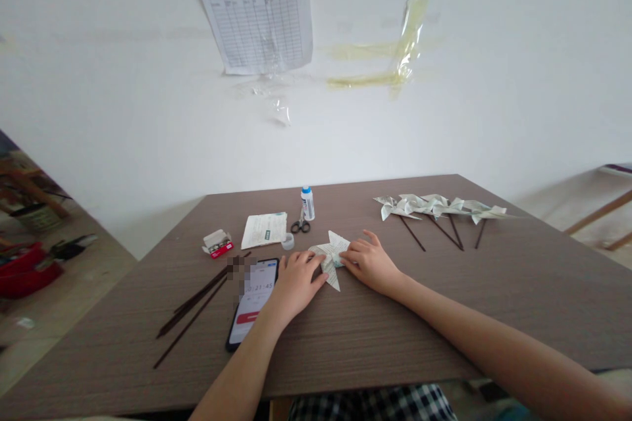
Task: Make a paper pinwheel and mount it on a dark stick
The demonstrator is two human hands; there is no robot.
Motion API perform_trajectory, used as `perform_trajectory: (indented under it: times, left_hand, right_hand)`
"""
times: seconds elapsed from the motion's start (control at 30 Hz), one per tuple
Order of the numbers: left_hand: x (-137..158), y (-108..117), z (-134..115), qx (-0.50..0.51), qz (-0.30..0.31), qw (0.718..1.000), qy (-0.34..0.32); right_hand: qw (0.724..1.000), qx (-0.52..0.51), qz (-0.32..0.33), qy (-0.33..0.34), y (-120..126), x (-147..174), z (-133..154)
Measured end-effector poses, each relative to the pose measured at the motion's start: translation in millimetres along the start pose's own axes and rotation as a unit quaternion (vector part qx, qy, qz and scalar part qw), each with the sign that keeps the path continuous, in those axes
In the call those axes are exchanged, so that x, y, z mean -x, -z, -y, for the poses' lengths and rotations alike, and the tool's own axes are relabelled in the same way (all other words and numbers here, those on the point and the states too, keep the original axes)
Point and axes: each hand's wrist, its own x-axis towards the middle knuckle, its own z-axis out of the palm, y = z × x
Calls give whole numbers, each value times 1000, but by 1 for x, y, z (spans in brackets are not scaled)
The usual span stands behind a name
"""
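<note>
Two forearms [251,358], two hands [295,279] [369,264] on one paper pinwheel [330,258]

Left hand [295,280] and right hand [369,264] touch a paper pinwheel [332,251] on the bench [375,348]; a white bottle [308,205] stands at its eleven o'clock, dark sticks [192,304] at eight.

Mid-frame on the tabletop [375,329], pinwheel [330,254] between left hand [299,279] and right hand [372,264]. Left of these, phone [255,296], then sticks [198,295] farther left. Behind, left of centre: box [218,245], paper stack [264,230], tape roll [288,241], scissors [300,226] before bottle [308,204]. Right of centre: pinwheel row [434,204].
</note>
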Motion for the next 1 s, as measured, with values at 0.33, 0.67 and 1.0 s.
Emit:
perform_trajectory:
  times: [0.33, 0.67, 1.0]
  left_hand:
    - [0, -1, -3, -10, -8, 1000, -4]
    - [1, -3, -2, -13, 0, 1000, -4]
    - [-1, -6, -2, -27, -11, 1000, -6]
  right_hand:
    - [999, 29, 11, 17, 2, 0, 3]
    - [999, 17, 19, 20, 4, 0, 5]
    - [1000, -5, 27, 14, 5, 1, 3]
